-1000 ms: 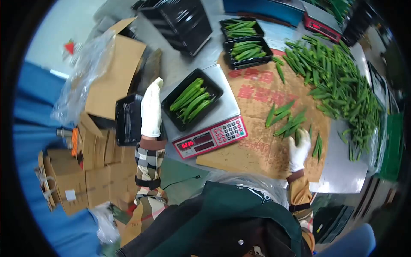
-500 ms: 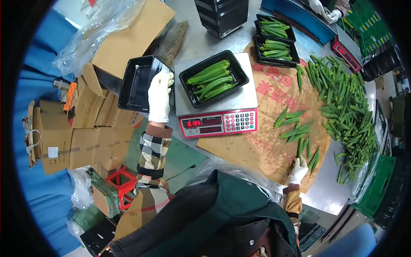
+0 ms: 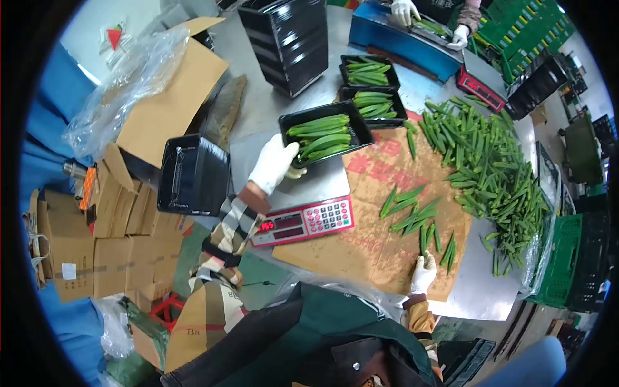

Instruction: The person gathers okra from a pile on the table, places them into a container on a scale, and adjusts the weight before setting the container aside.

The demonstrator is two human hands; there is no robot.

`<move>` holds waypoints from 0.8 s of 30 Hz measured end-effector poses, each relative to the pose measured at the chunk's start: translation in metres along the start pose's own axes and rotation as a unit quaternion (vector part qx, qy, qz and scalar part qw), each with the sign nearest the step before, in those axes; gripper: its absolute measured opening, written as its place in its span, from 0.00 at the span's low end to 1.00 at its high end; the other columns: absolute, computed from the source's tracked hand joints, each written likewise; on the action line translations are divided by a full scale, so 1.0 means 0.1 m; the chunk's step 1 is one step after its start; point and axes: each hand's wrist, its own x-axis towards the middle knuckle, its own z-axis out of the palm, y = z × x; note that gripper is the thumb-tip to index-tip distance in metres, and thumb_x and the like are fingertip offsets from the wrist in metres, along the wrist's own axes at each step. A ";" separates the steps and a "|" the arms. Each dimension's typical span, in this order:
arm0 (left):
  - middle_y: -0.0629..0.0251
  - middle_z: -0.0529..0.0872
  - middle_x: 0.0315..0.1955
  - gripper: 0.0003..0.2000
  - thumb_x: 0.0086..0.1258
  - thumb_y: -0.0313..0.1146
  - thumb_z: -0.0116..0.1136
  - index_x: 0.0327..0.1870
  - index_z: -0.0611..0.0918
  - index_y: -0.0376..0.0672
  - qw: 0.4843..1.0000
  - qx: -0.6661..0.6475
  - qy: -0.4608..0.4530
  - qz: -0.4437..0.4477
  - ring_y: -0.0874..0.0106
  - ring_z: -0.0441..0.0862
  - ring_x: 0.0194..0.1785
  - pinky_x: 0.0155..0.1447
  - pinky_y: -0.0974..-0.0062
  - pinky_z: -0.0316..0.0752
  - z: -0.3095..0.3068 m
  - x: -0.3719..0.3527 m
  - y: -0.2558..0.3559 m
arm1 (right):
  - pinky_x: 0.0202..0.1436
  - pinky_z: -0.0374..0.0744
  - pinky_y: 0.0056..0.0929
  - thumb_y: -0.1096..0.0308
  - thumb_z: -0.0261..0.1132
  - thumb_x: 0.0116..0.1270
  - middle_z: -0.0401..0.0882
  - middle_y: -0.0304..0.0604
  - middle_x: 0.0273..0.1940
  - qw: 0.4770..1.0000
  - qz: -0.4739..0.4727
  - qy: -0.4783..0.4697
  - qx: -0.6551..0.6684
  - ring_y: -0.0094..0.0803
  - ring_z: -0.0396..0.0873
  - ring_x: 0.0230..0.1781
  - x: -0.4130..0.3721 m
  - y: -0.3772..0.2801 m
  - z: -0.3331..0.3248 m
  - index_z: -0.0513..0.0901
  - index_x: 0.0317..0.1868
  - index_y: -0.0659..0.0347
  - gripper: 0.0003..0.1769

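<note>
My gloved left hand (image 3: 274, 164) grips the near left side of a black plastic tray (image 3: 364, 137) of okra (image 3: 322, 137). The tray is tilted over the far part of the digital scale (image 3: 303, 222), its right side near the filled trays behind. My gloved right hand (image 3: 423, 274) rests low on the cardboard, its fingers curled at the near end of an okra pod (image 3: 423, 240). Whether it grips that pod is hidden. Several loose okra pods (image 3: 412, 219) lie just beyond it.
Two okra-filled trays (image 3: 376, 106) stand behind, beside a tall stack of black trays (image 3: 287, 48). Empty trays (image 3: 193, 177) sit at the left. A large okra heap (image 3: 490, 168) covers the right side. Across the table, a co-worker's gloved hands (image 3: 405, 11) handle okra near another scale (image 3: 480, 90).
My left hand has moved from the empty trays to the okra tray, which has come up off the scale and shifted toward the filled trays. My right hand stays by the loose pods.
</note>
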 end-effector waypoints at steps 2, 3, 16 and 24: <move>0.55 0.84 0.40 0.13 0.78 0.32 0.54 0.55 0.75 0.34 0.998 0.055 -0.014 0.028 0.61 0.87 0.31 0.29 0.66 0.87 0.28 0.44 0.12 | 0.64 0.78 0.28 0.82 0.61 0.73 0.83 0.48 0.60 1.000 0.002 0.000 -0.008 0.30 0.81 0.57 -0.04 -0.07 0.00 0.76 0.65 0.74 0.21; 0.54 0.85 0.39 0.13 0.78 0.32 0.54 0.55 0.75 0.33 0.995 0.069 -0.040 0.066 0.61 0.88 0.31 0.29 0.66 0.87 0.36 0.77 0.07 | 0.64 0.78 0.28 0.81 0.62 0.73 0.83 0.48 0.59 1.000 -0.001 0.005 -0.007 0.30 0.81 0.57 -0.05 -0.08 0.01 0.76 0.65 0.73 0.20; 0.50 0.85 0.59 0.22 0.75 0.41 0.62 0.63 0.81 0.34 0.838 0.438 0.138 0.295 0.61 0.81 0.64 0.69 0.66 0.72 0.12 0.44 0.75 | 0.62 0.78 0.30 0.77 0.65 0.71 0.86 0.49 0.54 0.998 -0.048 0.030 -0.023 0.33 0.83 0.54 -0.12 -0.14 0.07 0.82 0.59 0.68 0.16; 0.50 0.90 0.46 0.22 0.80 0.44 0.57 0.56 0.85 0.29 0.796 0.489 0.341 0.104 0.56 0.86 0.50 0.57 0.61 0.76 -1.89 -0.75 -0.28 | 0.51 0.81 0.40 0.64 0.76 0.61 0.84 0.48 0.46 0.918 -0.165 0.119 -0.342 0.45 0.82 0.46 -0.21 -0.60 0.09 0.86 0.53 0.62 0.20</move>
